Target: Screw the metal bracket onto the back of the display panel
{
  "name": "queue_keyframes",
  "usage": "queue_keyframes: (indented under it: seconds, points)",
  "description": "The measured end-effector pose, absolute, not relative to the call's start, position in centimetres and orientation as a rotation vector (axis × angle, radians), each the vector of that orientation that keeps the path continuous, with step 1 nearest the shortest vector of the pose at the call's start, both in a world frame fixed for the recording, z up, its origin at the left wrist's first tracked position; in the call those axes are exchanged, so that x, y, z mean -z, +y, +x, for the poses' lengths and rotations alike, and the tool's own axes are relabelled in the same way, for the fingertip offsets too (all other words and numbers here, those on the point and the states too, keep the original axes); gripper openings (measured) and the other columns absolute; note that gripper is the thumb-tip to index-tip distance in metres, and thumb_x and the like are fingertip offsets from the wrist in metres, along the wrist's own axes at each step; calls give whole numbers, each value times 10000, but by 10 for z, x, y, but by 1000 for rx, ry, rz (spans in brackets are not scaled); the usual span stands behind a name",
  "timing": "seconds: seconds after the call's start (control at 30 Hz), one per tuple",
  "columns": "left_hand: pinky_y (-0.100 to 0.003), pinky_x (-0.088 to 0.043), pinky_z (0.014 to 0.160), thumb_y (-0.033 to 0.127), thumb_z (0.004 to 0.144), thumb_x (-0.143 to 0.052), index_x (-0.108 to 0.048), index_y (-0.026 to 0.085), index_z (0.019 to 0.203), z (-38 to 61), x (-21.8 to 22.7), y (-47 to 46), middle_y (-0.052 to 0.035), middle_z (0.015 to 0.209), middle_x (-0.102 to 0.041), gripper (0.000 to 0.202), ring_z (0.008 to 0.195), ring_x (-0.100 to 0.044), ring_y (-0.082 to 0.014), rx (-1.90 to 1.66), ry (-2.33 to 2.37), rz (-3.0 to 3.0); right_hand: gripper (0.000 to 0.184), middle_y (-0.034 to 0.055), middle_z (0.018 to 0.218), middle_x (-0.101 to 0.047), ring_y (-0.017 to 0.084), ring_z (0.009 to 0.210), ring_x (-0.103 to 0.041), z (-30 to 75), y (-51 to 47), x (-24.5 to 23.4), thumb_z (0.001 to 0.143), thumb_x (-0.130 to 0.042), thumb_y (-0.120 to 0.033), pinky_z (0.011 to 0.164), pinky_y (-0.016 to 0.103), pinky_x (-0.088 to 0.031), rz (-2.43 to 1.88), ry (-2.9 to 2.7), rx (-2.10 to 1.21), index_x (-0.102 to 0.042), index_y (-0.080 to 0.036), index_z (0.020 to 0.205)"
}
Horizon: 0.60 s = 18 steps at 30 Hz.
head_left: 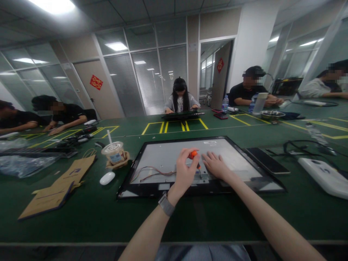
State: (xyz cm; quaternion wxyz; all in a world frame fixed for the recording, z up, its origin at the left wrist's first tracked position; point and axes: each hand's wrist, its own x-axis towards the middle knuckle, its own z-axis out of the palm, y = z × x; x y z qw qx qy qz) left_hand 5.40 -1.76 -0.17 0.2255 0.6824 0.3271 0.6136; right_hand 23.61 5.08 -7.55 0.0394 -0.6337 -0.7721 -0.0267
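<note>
**Forearms (148,232) over the panel (163,150)**

My left hand (184,172) pinches an orange screwdriver (194,154), tip down, likely to meet the bracket (204,180); my right hand (216,166) lies spread, grasping nothing, probably steadying the panel flat on the table (108,217).

Both forearms are bare, with no sleeve in sight. Above the left hand (186,168) the wrist wears a watch (163,198) with a small squarish case and a broad, smooth grey band (167,207). The right hand (216,166) and its wrist are bare. Past the table's (81,242) near edge shows grey-blue clothing (203,252), finely striped, its garment type unclear.
</note>
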Motion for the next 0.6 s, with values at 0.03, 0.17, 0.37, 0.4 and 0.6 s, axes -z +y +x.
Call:
queue_keyframes:
  seconds: [0.03, 0.17, 0.37, 0.4, 0.6]
  points:
    - [-301, -476, 814, 304, 924, -574, -673, 200, 1046, 54, 2, -18, -43, 950, -607, 189, 840, -578, -163, -1690, 902, 1881, 575, 182, 1566, -345, 349, 1426, -300, 236, 51, 76, 998, -205, -379, 1101, 603, -251, -1945, -2368, 82, -382, -193, 1513]
    - [-295, -472, 809, 301, 921, -581, -676, 202, 1046, 54, 2, -17, -37, 941, -599, 186, 833, -576, -158, -1693, 895, 1881, 574, 184, 1568, -341, 346, 1429, -296, 235, 50, 73, 999, -204, -360, 1105, 599, -249, -1963, -2379, 71, -372, -182, 1518]
    - [-291, -475, 808, 297, 922, -580, -682, 204, 1056, 54, 4, -16, -37, 939, -598, 192, 837, -580, -158, -1698, 890, 1874, 576, 198, 1566, -338, 356, 1426, -299, 233, 46, 69, 995, -207, -337, 1102, 593, -255, -1967, -2384, 81, -372, -156, 1516]
    - [-291, -475, 809, 299, 922, -580, -684, 204, 1057, 54, 3, -16, -37, 939, -598, 196, 837, -582, -158, -1695, 892, 1872, 577, 200, 1566, -336, 356, 1425, -301, 233, 46, 70, 994, -203, -340, 1101, 595, -256, -1961, -2385, 78, -373, -158, 1515]
    - [-287, -476, 812, 285, 966, -498, -671, 212, 1144, 53, 0, -19, -55, 985, -586, 258, 860, -584, -161, -1687, 932, 1859, 580, 188, 1569, -336, 341, 1428, -298, 236, 51, 75, 990, -192, -362, 1101, 603, -252, -1940, -2373, 61, -378, -191, 1512]
